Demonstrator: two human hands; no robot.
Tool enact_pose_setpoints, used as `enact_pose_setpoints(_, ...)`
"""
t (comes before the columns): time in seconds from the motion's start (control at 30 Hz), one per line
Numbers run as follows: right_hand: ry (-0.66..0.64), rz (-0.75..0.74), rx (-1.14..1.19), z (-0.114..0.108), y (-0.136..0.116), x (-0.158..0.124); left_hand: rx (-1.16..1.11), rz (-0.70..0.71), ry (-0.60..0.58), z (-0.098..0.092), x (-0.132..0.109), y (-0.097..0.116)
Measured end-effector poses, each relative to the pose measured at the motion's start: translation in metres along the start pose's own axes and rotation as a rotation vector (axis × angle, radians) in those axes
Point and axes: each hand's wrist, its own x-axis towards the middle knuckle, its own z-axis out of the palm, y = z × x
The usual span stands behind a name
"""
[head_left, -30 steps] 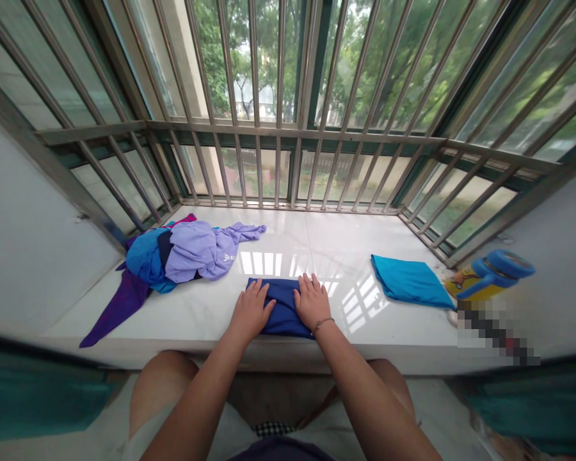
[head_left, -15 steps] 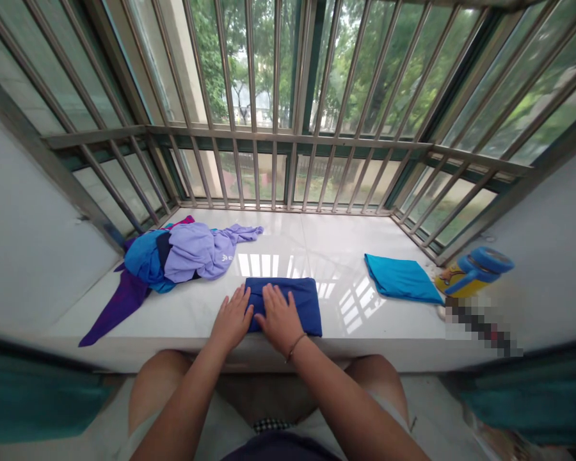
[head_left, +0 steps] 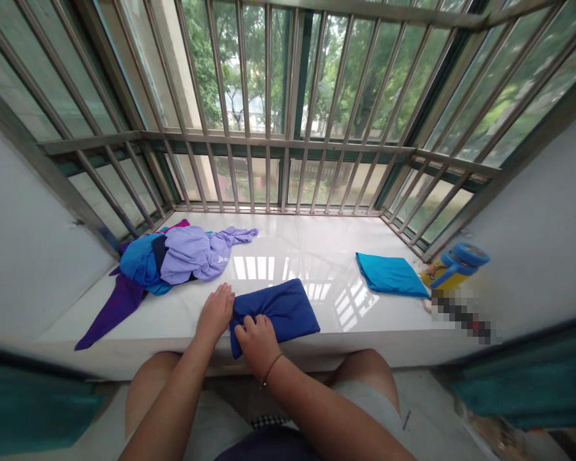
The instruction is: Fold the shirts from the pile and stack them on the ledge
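Navy cloth is lying lower ctr of the frame, folded to a rectangle & sitting askew on the white ledge, near left corner poking out past the front edge. Right hand is clutching its near left part, fingers curled in & prob. clamped on a fold, b/c creases are fanning out from the fingertips. Left hand is resting at the cloth's left end, fingers straight, not closed on anything; can't tell if it's pressing the fabric or just the slab.

Risk: that corner's overhanging, so a tug twd the body could be dragging the lot off, esp. w/ the slab looking so slick. Pulling one layer only might be skewing the fold.

Materials: navy fabric's looking smooth & matte, flat at its right end, puckering by the fingers. Ledge is shining like polished stone, mirroring the window bars. Mid-right, teal cloth is lying folded, thin, w/ a rounded blue-&-yellow bottle standing near. Mid-left, lilac garment is slumping in loose folds, purple garment tapering to a point below
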Motion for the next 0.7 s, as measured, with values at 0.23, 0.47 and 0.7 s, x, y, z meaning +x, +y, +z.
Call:
enact_pose_setpoints(0.23, 0.151, 0.316, 0.428, -0.058, 0.057, -0.013, -0.082, -0.045, -0.03, -0.002, 0.0, -0.008)
enact_pose_setpoints(0.47, 0.659, 0.619, 0.901, -0.146, 0.212, -0.025, -0.058, -0.015, 0.003, 0.005, 0.001, -0.016)
enact_pose_setpoints(0.7, 0.841, 0.778, 0.305, -0.265, 0.351, -0.049, -0.049, -0.015, 0.032, 0.008, 0.001, -0.019)
